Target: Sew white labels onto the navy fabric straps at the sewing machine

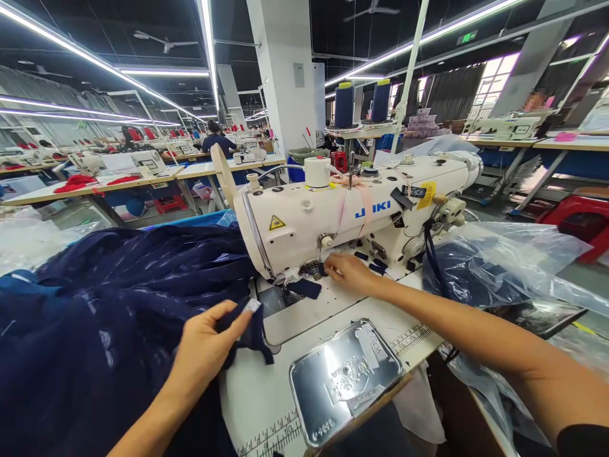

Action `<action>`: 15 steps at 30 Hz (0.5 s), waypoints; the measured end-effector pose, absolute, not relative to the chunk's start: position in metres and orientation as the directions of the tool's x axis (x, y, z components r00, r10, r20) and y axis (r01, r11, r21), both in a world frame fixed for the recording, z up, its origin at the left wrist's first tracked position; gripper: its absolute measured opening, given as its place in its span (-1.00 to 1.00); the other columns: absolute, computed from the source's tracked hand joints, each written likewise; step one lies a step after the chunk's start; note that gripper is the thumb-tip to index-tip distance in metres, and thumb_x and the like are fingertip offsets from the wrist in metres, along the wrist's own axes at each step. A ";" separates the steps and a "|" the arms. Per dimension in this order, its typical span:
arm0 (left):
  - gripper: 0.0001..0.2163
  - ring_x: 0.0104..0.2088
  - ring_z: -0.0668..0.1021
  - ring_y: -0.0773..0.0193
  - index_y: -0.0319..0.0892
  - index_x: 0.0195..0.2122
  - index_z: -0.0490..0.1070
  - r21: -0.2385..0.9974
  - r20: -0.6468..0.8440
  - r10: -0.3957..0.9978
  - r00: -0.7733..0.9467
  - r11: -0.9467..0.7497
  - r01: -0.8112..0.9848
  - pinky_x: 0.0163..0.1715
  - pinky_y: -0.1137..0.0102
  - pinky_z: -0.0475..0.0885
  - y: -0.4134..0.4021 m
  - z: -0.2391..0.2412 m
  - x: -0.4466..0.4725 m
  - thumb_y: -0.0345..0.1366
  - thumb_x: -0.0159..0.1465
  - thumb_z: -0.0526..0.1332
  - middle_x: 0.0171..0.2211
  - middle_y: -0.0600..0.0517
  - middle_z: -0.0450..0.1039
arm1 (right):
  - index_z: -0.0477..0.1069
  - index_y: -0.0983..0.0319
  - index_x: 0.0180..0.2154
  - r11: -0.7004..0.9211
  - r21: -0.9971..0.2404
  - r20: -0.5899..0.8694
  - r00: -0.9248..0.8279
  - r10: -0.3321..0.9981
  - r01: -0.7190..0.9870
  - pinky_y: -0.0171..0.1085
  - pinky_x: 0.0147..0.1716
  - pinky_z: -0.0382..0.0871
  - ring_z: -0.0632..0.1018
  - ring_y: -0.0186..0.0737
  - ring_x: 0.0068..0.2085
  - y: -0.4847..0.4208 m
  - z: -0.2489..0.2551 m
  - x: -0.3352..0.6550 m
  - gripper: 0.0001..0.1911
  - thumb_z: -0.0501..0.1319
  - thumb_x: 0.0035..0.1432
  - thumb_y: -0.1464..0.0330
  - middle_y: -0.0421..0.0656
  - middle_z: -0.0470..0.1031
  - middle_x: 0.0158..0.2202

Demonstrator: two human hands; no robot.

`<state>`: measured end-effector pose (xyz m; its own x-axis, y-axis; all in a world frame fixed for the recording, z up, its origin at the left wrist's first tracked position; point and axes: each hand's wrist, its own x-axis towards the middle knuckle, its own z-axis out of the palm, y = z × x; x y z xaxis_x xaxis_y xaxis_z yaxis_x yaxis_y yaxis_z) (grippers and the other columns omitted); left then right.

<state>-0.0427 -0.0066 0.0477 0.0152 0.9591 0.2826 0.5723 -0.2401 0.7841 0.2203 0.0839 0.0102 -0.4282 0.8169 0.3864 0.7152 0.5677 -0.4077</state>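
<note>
My left hand (207, 339) pinches an edge of navy fabric (257, 333), with a small white label (253, 305) by the thumb tip. That fabric is beside the heap of navy cloth (118, 304) at the left. Over the bed of a white sewing machine (295, 216), my right hand (349, 273) has its fingers closed at a small dark fabric piece (321, 269). Another navy fabric piece (305, 289) lies on the bed, right of the presser foot (285, 289). Several more dark pieces (378, 265) lie behind the right hand.
A shiny metal tin lid (328, 365) with loose labels lies at the table's front edge, near printed rulers (413, 339). Clear plastic bags (504, 254) with dark contents sit at the right. Thread cones (343, 105) stand behind the machine. A person (219, 141) sits farther back.
</note>
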 end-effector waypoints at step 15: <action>-0.70 -0.55 0.38 0.28 -0.27 -0.44 0.40 -0.557 0.189 0.446 0.875 -0.685 0.470 -0.46 0.35 0.18 0.021 0.007 -0.007 -0.59 0.19 -0.10 -0.55 0.00 0.40 | 0.39 0.27 -0.24 0.553 -0.271 0.505 -0.373 0.778 0.788 -0.08 -0.14 0.22 0.42 0.00 -0.15 0.135 0.002 0.237 -0.73 -0.06 0.14 0.48 0.01 0.47 -0.25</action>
<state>-0.0070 0.0207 0.0066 0.8748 0.4461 0.1890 0.4697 -0.6852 -0.5566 0.2371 0.1352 0.0016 -0.3727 0.7784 0.5052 0.7878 0.5531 -0.2710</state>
